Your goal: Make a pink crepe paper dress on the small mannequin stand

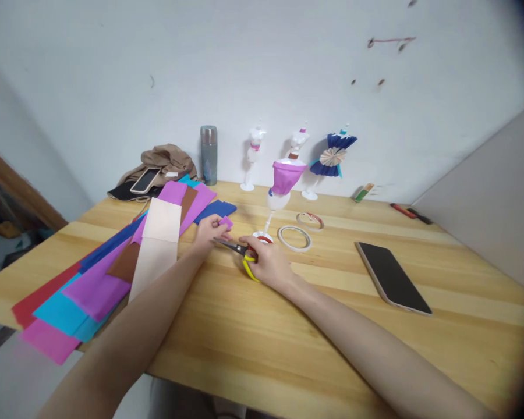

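My left hand [208, 231] is closed on a small piece of purple crepe paper [226, 223], which sticks out past the fingertips. In my right hand [268, 262] is a pair of scissors [233, 247] with yellow and red handles. Their dark blades point left and reach close to my left fingers; whether they touch the paper I cannot tell. Just behind my hands stands a small white mannequin [278, 201] with purple crepe paper [287, 176] wrapped around its torso. Two rolls of tape, a white one [294, 238] and a reddish one [311, 220], lie right of its base.
Crepe paper strips [157, 233] in several colours cover the table's left side. Along the wall stand a flask [209, 156], two mannequins [257, 145] and a blue-dressed mannequin [333, 156]. A tablet [392, 276] lies at right. Behind the strips are a phone [145, 180] and brown cloth [168, 158].
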{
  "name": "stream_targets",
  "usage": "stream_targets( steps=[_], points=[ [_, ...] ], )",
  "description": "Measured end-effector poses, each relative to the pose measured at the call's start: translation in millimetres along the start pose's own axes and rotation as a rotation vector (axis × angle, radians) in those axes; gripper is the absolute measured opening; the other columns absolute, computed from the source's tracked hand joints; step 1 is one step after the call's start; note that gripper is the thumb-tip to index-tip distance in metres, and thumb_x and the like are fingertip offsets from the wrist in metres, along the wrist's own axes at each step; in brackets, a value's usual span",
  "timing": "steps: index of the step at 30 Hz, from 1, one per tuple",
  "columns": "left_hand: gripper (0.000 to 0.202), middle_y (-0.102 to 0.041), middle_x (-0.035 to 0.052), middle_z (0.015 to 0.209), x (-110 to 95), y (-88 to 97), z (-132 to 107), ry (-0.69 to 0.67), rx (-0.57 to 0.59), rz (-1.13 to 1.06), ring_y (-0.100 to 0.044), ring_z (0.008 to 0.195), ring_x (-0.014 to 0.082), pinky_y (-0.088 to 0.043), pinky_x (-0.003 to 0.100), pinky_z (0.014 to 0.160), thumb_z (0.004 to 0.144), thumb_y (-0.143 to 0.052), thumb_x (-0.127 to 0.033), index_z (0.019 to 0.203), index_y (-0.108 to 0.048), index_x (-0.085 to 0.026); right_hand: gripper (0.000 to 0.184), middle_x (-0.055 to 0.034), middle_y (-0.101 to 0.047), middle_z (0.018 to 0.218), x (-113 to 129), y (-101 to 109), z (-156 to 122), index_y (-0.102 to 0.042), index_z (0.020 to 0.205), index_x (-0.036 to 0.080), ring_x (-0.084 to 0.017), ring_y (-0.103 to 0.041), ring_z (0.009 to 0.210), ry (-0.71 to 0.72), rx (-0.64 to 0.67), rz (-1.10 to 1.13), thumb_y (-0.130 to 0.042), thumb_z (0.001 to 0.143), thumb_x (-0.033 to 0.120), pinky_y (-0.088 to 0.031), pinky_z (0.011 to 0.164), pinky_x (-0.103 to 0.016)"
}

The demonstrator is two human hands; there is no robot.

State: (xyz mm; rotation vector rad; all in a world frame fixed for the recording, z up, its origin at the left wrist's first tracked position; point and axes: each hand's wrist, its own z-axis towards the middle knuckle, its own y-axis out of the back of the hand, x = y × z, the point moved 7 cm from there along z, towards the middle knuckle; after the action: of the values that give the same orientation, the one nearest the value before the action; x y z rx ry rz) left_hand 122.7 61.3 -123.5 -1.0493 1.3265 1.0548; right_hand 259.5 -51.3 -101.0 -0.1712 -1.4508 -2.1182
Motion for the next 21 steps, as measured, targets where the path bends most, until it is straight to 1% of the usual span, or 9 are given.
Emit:
stream_targets(
  steps=[3,5,8,10,12,14,17,19,21],
  points=[
    [0.020,-0.066,-0.0041,0.059,-0.6,-2.5,-2.2,-0.015,-0.004,0.006,-0.068,0.051,0.0146,-0.052,0.022,0.049,0.075,-0.077,-0.023,0.072,-0.058,-0.019,0.053,-0.0044,-0.077,0.082,-0.5,0.6,-3.4,-0.070,0.123,0.020,-0.019,-0.068,0.069,0.012,-0.063,0.043,-0.058,0.074,0.005,-0.049,0.064,-0.026],
    [0.019,-0.065,-0.0039,0.056,-1.5,-4.6,-6.5,-0.034,0.001,0.010,-0.068,0.051,0.0151,-0.052,0.022,0.050,0.076,-0.076,-0.027,0.073,-0.059,-0.019,0.056,-0.0036,-0.076,0.078,0.2,0.6,-8.0,-0.069,0.123,0.019,-0.019,-0.068,0.067,0.034,-0.091,0.075,-0.057,0.071,0.003,-0.050,0.062,-0.026],
    [0.023,-0.068,-0.0019,0.058,-4.5,-4.8,-15.7,-0.074,-0.007,0.007,-0.070,0.054,0.0166,-0.055,0.024,0.053,0.073,-0.077,-0.037,0.073,-0.061,-0.020,0.059,-0.0026,-0.075,0.077,1.4,2.3,-16.1,-0.066,0.126,0.020,-0.019,-0.068,0.067,0.080,-0.137,0.117,-0.055,0.070,0.004,-0.053,0.063,-0.027],
    [0.027,-0.070,-0.0002,0.061,-3.6,-3.8,-20.8,-0.054,-0.010,-0.003,-0.071,0.057,0.0174,-0.057,0.026,0.056,0.071,-0.078,-0.043,0.074,-0.064,-0.020,0.060,-0.0021,-0.074,0.075,1.2,4.4,-19.9,-0.064,0.127,0.022,-0.019,-0.067,0.064,0.100,-0.172,0.121,-0.054,0.071,0.005,-0.053,0.060,-0.028],
    [0.030,-0.070,0.0006,0.061,0.4,-2.3,-23.7,0.005,-0.012,-0.018,-0.070,0.056,0.0180,-0.058,0.028,0.058,0.070,-0.078,-0.047,0.077,-0.067,-0.020,0.064,-0.0015,-0.073,0.073,-1.0,6.9,-21.6,-0.063,0.126,0.023,-0.020,-0.067,0.063,0.097,-0.207,0.112,-0.052,0.066,0.005,-0.054,0.059,-0.028],
    [0.032,-0.069,0.0012,0.059,5.5,0.9,-24.6,0.058,-0.039,-0.018,-0.070,0.057,0.0189,-0.056,0.028,0.057,0.068,-0.079,-0.050,0.074,-0.067,-0.021,0.065,-0.0011,-0.071,0.070,-2.4,5.6,-21.9,-0.062,0.125,0.024,-0.020,-0.066,0.060,0.115,-0.187,0.107,-0.052,0.064,0.005,-0.054,0.057,-0.029],
    [0.034,-0.068,0.0018,0.057,13.5,3.2,-25.2,0.095,-0.056,-0.001,-0.068,0.055,0.0190,-0.054,0.029,0.057,0.070,-0.078,-0.054,0.071,-0.066,-0.023,0.071,-0.0015,-0.071,0.071,-11.3,1.7,-25.5,-0.060,0.128,0.026,-0.021,-0.067,0.059,0.094,-0.163,0.126,-0.052,0.061,0.005,-0.055,0.056,-0.031],
    [0.032,-0.068,0.0024,0.057,19.3,3.0,-26.7,0.111,-0.043,0.024,-0.067,0.054,0.0191,-0.053,0.030,0.057,0.072,-0.077,-0.054,0.069,-0.067,-0.024,0.078,-0.0007,-0.071,0.070,-19.1,-5.3,-32.9,-0.059,0.133,0.028,-0.022,-0.067,0.057,0.096,-0.139,0.164,-0.053,0.058,0.005,-0.056,0.054,-0.031],
    [0.030,-0.070,0.0037,0.058,24.8,2.2,-29.4,0.129,-0.024,0.059,-0.067,0.055,0.0200,-0.052,0.031,0.057,0.075,-0.076,-0.053,0.069,-0.070,-0.024,0.088,-0.0009,-0.072,0.071,-30.4,-16.7,-43.6,-0.057,0.139,0.030,-0.023,-0.068,0.057,0.071,-0.118,0.193,-0.053,0.055,0.004,-0.056,0.052,-0.031]
  ],
)
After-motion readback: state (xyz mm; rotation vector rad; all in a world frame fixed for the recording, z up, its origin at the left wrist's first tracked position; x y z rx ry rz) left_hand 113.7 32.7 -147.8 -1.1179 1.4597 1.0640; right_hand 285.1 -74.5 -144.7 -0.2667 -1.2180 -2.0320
